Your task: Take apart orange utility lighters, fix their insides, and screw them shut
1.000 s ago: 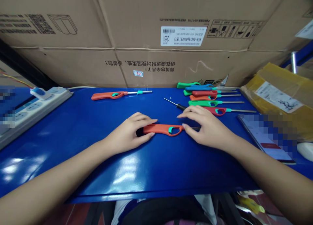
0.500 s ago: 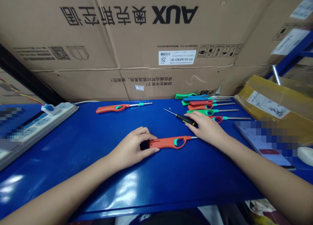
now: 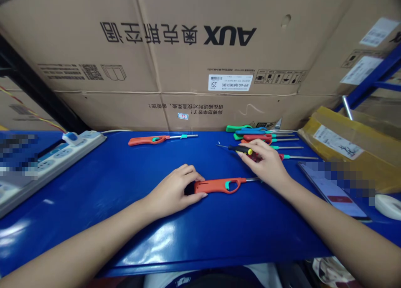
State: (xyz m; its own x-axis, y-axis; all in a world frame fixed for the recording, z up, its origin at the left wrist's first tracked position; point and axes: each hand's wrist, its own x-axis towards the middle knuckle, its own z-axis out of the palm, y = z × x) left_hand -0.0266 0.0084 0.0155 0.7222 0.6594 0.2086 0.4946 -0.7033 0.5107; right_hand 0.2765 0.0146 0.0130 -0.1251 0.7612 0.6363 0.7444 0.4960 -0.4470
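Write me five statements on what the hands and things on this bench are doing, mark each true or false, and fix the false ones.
1. The left hand is at the handle end of the near lighter. True.
2. The right hand holds the phone. False: the right hand has its fingers on the screwdriver, and the phone lies further right.
3. The back-left lighter has its metal tip pointing right. True.
4. The power strip is to the right of the yellow parcel. False: the power strip is at the left, the yellow parcel at the right.
5. The AUX lettering on the carton appears upside down. True.
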